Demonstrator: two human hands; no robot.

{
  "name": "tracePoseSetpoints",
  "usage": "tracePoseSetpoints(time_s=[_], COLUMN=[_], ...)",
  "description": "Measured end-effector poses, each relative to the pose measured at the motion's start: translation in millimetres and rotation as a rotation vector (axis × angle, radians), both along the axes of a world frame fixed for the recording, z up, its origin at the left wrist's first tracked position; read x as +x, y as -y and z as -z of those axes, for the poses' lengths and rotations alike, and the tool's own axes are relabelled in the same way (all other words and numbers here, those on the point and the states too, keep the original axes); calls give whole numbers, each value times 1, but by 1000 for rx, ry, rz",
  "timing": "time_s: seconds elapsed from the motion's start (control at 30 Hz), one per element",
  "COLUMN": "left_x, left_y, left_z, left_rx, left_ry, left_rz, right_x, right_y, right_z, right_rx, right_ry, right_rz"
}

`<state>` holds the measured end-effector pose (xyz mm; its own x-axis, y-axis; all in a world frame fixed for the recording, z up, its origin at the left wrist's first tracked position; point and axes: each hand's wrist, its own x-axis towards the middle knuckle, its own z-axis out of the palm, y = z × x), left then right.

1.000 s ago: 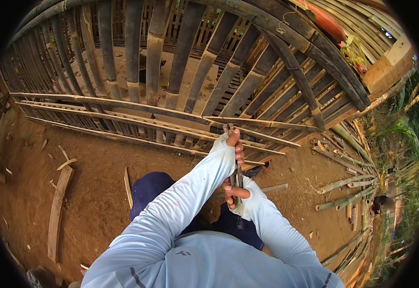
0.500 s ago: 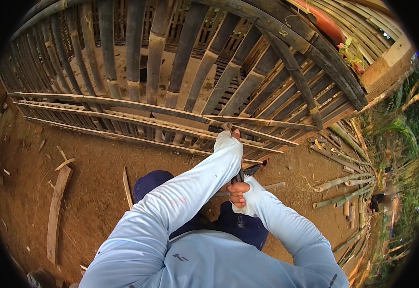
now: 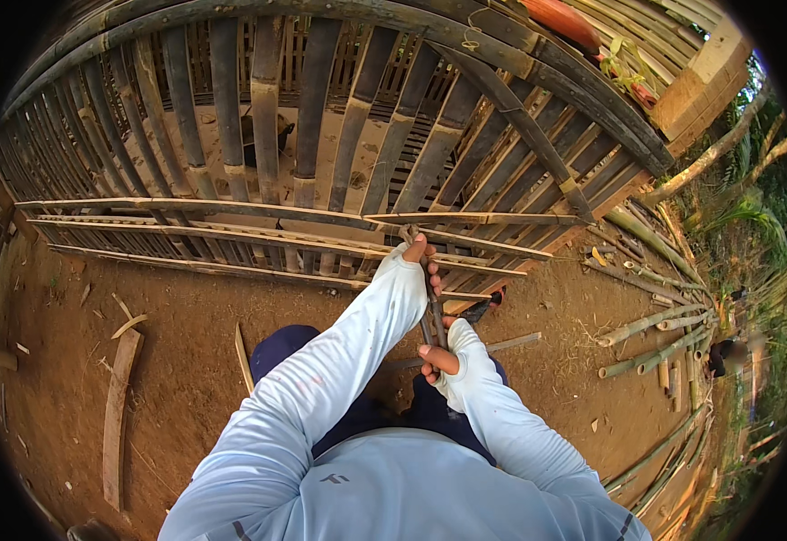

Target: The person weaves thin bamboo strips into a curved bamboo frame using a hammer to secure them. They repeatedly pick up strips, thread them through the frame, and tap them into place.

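Observation:
Between my hands runs a dark two-barred tool [image 3: 429, 322], slim like long-handled pincers; its exact kind is not clear. My left hand [image 3: 423, 261] is wrapped round its upper part, right beside the split bamboo rails [image 3: 344, 219] of the fence. Lower down, my right hand [image 3: 443, 362] grips the bars with its thumb laid across them. The tool's far end lies by the rails, partly hidden by my left hand. Upright dark bamboo slats [image 3: 312, 99] rise behind the rails.
A curved plank [image 3: 121, 419] lies on the dirt floor at left. Cut bamboo poles [image 3: 655, 352] are piled at right. Beyond the slats is a dark bird-like shape [image 3: 283, 133]. Another person [image 3: 727, 356] is at the far right.
My view has shifted slightly. My right hand's grip has changed, with its thumb now stretched over the tool, and more of the tool's two bars shows between my hands.

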<state>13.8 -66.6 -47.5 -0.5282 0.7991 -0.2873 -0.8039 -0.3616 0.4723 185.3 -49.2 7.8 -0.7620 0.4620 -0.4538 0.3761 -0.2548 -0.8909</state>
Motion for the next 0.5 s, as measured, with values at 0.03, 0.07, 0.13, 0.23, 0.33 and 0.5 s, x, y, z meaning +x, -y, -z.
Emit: tracePoseSetpoints(time_s=[0.03,0.07,0.13,0.23,0.33,0.5], left_x=[-1,-1,-2,-5,-8,-9], left_y=[2,3,5,5,6,7], left_z=[2,4,9,17,23,27], left_rx=[9,18,14,113,188,265], left_ry=[19,38,17,18,-33,-60], left_rz=[6,10,32,76,93,129], right_x=[-1,-3,-2,-2,-3,-2], right_y=[1,0,1,-1,-3,-10], right_z=[-2,-3,0,5,4,2], right_rx=[-68,-141,-263,-370,-340,-240], right_ry=[-1,2,-71,-144,-164,-162], right_rz=[-12,-9,15,24,12,-40])
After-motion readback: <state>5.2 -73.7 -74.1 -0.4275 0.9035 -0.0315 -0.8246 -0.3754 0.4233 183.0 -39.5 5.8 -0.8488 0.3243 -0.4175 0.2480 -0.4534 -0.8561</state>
